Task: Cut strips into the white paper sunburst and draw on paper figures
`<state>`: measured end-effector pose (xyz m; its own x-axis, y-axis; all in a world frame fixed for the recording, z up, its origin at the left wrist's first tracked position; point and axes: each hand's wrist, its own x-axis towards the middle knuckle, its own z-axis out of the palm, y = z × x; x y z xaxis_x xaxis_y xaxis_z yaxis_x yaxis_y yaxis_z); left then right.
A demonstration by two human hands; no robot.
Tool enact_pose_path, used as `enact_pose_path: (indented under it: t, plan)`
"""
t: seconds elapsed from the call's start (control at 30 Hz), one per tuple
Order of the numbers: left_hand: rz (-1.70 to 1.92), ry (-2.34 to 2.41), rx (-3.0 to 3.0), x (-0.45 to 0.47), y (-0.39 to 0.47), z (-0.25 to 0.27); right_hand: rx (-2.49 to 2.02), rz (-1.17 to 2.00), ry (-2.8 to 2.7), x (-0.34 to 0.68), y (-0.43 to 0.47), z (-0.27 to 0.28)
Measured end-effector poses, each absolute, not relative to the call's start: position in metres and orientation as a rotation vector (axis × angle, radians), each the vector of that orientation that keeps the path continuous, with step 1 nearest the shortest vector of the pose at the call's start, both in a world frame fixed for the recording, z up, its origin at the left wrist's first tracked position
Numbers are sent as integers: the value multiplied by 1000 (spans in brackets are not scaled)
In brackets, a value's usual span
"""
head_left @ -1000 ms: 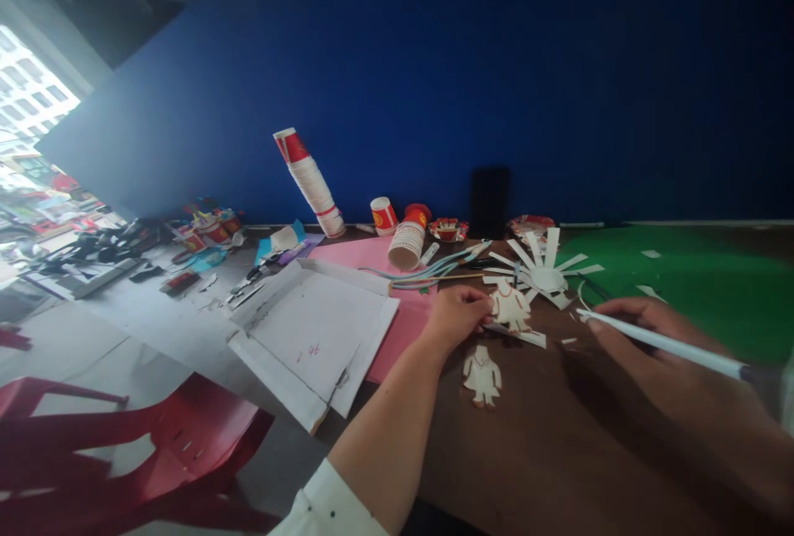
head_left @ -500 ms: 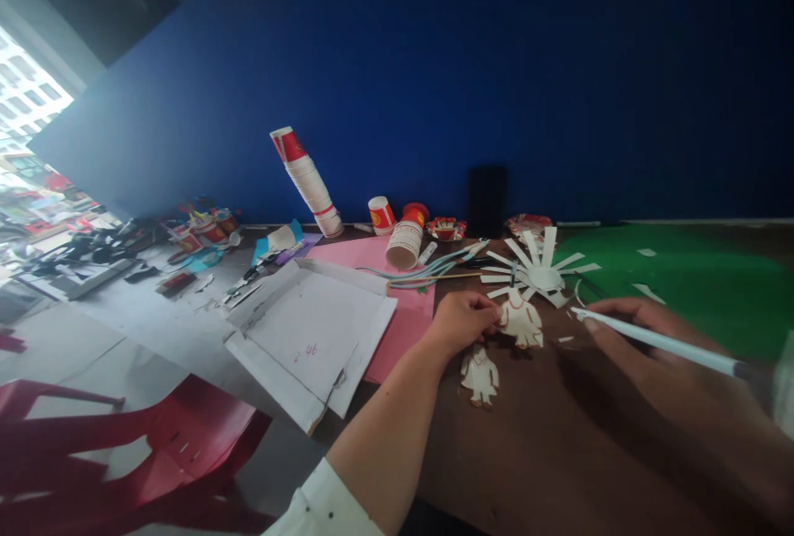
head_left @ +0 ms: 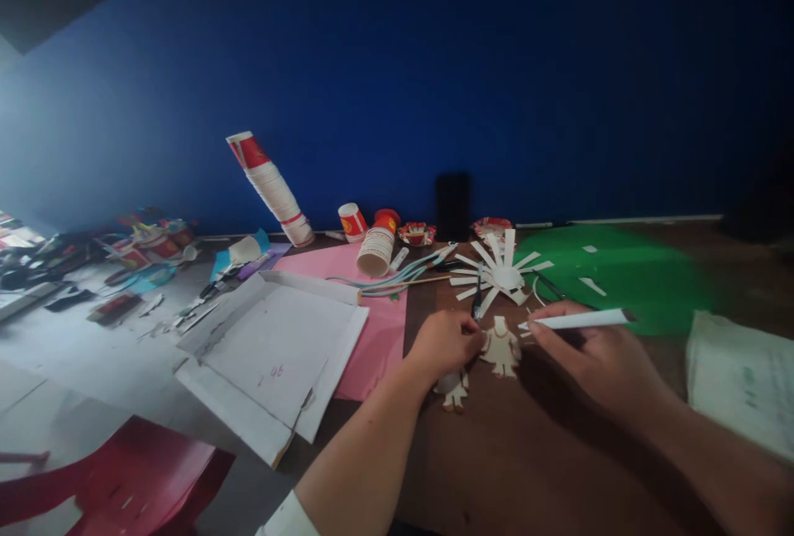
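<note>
My left hand (head_left: pixel 447 344) pinches the left edge of a small cream paper doll cutout (head_left: pixel 501 350) with reddish-brown outlines, low over the dark table. A second paper doll (head_left: pixel 455 398) lies below that hand, its upper part covered by the fingers. In my right hand (head_left: pixel 599 358) is a slim white pen (head_left: pixel 583 319) with a dark far end. Its tip points left, just to the right of the held cutout and apart from it. Behind both hands lies a paper cup cut into a white sunburst of strips (head_left: pixel 507 278).
To the left are a shallow white cardboard tray (head_left: pixel 291 346), pink paper (head_left: pixel 385 337) and a red chair (head_left: pixel 142 478). Paper cup stacks (head_left: pixel 273 189) stand by the blue wall. Green paper (head_left: pixel 620 271) and a pale cloth-like item (head_left: pixel 738 379) are at right.
The view has swung right, so things sit further left. My right hand has come closer to the doll cutout, and the pen now lies flatter. My left hand still holds the doll.
</note>
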<state>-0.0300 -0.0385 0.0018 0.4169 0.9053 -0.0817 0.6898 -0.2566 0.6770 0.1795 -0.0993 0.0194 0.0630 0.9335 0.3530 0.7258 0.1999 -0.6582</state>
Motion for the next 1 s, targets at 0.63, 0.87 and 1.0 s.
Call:
enact_pose_path:
  t: [0.63, 0.87, 1.0]
  plan:
    - [237, 1495, 2151, -19, -51, 13, -1572, 315, -1920, 182, -90, -1]
    - [241, 1498, 2123, -18, -52, 15, -1588, 278, -1922, 183, -86, -6]
    - [236, 1503, 2120, -18, -52, 15, -1597, 288, -1924, 184, -85, -8]
